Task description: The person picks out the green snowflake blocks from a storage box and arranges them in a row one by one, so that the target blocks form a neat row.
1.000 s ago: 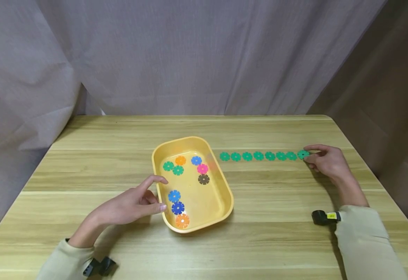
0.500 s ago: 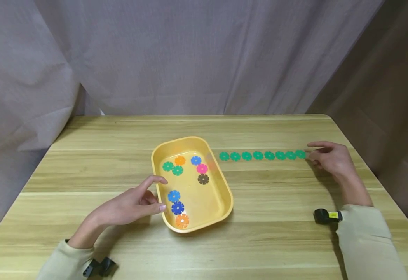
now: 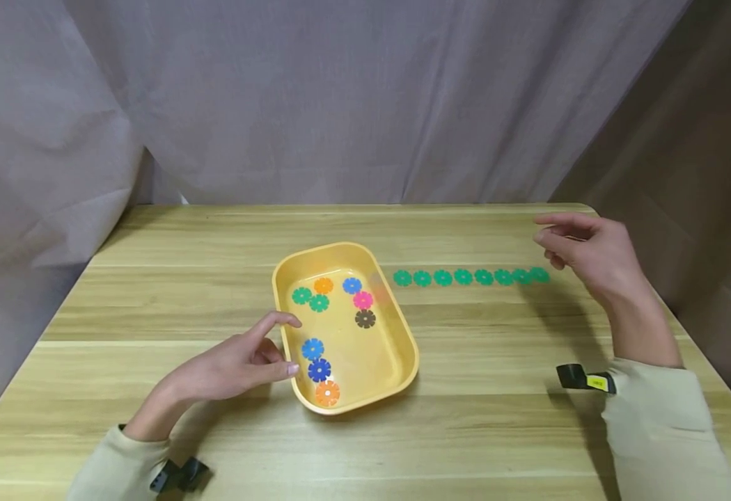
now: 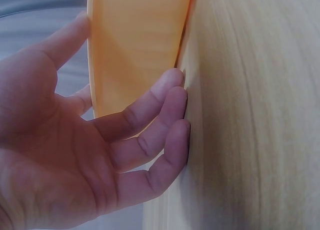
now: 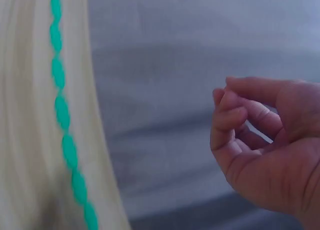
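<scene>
My left hand [image 3: 228, 365] holds the left side of a yellow plastic tray [image 3: 399, 327] in the head view, its thumb and index finger over the rim. In the left wrist view, the other fingers curl by the outer wall of the tray [image 4: 135, 45], close to the tabletop. Raised over the right end of a row of green notched plastic discs [image 3: 463, 277], my right hand [image 3: 597, 254] has loosely bent fingers and nothing between them. The right wrist view shows the green discs [image 5: 61, 113] edge to edge in a line, apart from the right hand [image 5: 265, 140].
Inside the tray lie loose discs: green [image 3: 301, 296], orange [image 3: 327, 393], blue [image 3: 319, 369], pink [image 3: 363, 300] and brown [image 3: 365, 319]. The wooden table [image 3: 497, 431] ends at a grey curtain [image 3: 340, 104] behind and a darker curtain [image 3: 704, 174] at the right.
The right hand has let go of the rightmost green disc, which now lies at the row's end, and has risen up and away from it. The left hand and tray stay put.
</scene>
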Demonstrator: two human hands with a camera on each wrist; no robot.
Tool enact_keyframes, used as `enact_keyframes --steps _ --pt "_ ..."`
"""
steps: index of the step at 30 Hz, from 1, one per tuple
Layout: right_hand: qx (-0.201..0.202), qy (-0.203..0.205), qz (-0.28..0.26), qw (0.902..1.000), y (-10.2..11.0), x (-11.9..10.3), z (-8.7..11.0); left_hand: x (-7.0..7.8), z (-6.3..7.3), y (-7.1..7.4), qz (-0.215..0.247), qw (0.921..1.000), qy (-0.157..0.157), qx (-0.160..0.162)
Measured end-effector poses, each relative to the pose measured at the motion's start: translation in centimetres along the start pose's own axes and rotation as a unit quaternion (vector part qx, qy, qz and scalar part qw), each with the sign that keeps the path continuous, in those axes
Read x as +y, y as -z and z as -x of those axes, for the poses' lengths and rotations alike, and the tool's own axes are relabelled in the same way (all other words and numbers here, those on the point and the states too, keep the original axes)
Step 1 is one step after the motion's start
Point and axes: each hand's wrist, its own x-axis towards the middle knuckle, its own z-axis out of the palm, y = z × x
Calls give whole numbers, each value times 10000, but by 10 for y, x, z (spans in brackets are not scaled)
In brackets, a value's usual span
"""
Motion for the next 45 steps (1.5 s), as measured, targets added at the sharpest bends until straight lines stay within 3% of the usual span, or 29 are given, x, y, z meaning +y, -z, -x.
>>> enact_keyframes --steps 4,8,18,35,39,45 --pt "-288 355 -366 9983 -20 -26 2 1 -1 0 1 10000 -28 19" --pt "-661 484 -328 9961 -42 -47 3 2 -2 -2 -12 10000 -1 39" --pt "-1801 577 -219 9817 -95 -72 7 5 -5 -3 -83 9997 163 155" --pt "-3108 707 -82 9478 -186 -78 16 7 -6 -4 -176 9993 281 165" --pt "-3311 762 -6 9405 -202 -79 18 7 -6 -5 -234 9990 352 162" --pt "-3375 756 290 9378 -219 -82 19 8 -7 -7 -162 9993 302 134"
